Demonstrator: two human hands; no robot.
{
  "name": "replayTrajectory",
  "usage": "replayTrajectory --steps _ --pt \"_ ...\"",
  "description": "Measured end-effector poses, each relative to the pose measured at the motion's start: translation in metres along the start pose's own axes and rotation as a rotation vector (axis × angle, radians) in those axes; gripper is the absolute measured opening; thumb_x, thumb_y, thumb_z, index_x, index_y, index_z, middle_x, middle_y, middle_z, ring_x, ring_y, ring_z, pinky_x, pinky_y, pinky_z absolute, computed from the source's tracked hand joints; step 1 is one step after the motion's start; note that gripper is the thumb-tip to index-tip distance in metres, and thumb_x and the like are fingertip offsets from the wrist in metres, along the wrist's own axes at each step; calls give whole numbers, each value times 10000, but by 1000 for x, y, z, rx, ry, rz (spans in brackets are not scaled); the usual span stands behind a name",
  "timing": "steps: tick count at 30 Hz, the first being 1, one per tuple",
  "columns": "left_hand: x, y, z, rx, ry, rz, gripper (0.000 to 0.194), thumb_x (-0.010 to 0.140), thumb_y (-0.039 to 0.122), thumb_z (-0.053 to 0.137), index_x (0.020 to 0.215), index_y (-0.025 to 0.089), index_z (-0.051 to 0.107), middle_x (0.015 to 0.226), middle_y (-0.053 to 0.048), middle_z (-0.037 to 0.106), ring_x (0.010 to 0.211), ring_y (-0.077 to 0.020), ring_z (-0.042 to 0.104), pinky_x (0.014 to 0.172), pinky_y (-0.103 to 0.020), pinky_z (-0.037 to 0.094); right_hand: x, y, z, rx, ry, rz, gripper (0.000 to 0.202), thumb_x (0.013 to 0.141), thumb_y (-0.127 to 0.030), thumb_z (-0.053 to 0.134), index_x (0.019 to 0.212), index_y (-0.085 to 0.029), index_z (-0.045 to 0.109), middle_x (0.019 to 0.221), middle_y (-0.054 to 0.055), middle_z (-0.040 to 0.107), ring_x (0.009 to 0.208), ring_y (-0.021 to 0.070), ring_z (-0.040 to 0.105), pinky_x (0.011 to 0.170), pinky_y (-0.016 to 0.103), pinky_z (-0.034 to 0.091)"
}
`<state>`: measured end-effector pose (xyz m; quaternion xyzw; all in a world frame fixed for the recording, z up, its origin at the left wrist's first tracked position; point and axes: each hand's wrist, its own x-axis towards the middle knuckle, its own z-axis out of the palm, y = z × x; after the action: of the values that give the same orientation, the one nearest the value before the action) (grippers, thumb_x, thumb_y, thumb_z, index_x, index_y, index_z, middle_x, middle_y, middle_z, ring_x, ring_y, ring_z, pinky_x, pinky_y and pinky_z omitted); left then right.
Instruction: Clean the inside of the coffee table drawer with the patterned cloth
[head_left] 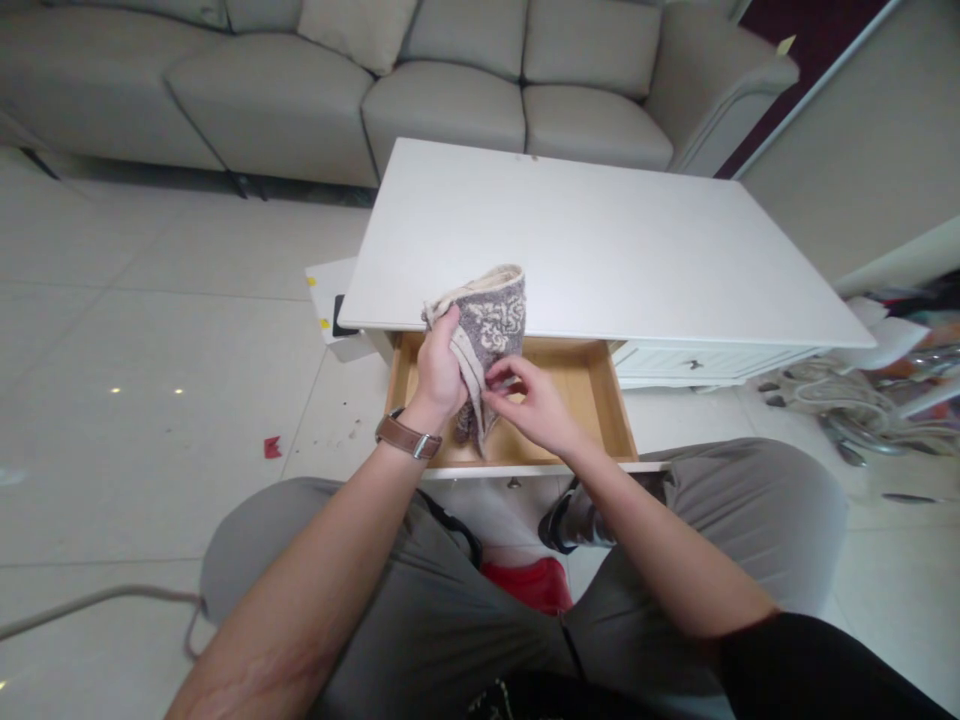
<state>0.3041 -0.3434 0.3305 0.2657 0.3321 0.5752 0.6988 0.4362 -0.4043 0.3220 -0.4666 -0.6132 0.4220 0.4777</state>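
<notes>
A folded grey-brown cloth [491, 315] with cream patterning and a cream edge is held up in front of me, over an open wooden drawer [600, 400]. My left hand [441, 368] grips its left side, thumb on top, with a brown-strapped watch on the wrist. On the cloth's lower right edge my right hand [536, 400] pinches with thumb and forefinger. The drawer is pulled out of the white coffee table [600, 250] toward my knees. Part of the drawer's inside is hidden behind the cloth and hands.
A grey sofa [450, 110] stands behind the table. Left of the table is a white box [337, 280]. A red scrap [272, 447] lies on the tiled floor, and a red object [529, 585] sits between my feet. Several mixed items [885, 390] are piled at the right.
</notes>
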Motion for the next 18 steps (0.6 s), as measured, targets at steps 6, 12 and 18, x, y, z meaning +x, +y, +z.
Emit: replayTrajectory --steps 6,12,18 --pt "2 2 0 35 15 70 490 916 619 626 1195 229 730 1341 -77 737 1385 -267 608 1161 -389 500 -23 57 25 -184 -5 68 148 866 -311 692 961 -228 615 921 19 671 832 177 644 749 313 531" --pt "8 -1 -5 99 -86 232 546 949 632 563 1323 257 695 1412 -55 699 1435 -253 564 1220 -399 446 -16 76 38 -458 52 30 57 852 -208 583 895 -236 559 910 33 621 851 195 592 755 308 488" --pt "20 2 -17 189 -59 418 589 983 691 479 1412 323 645 1522 -12 623 1510 -234 475 1247 -392 408 -29 71 36 -647 225 -54 135 902 -194 442 781 -254 450 778 31 535 746 215 531 703 339 416"
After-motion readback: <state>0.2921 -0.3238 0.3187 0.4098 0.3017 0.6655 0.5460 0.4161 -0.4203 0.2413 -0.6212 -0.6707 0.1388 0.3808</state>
